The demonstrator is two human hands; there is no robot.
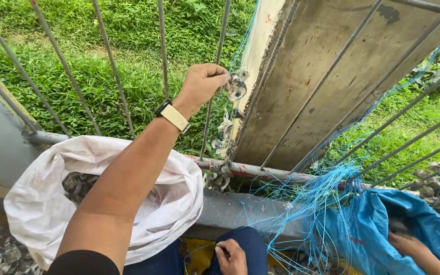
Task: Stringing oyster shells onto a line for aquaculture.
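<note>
White sack (36,203) below; left hand (202,84) pinches grey, flat shells (237,89).

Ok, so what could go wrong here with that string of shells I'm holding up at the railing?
1. The left hand pinches bare right beside the rough-looking string of shells; an edge might cut the fingers.
2. The loose blue line is tangled over the rail and could snag the string.
3. The shells hang by the bars, not over the white sack; a loose one may drop to the grass.

Rough concrete post (301,76), dull metal bars (113,76), woven plastic sack (42,203).
</note>
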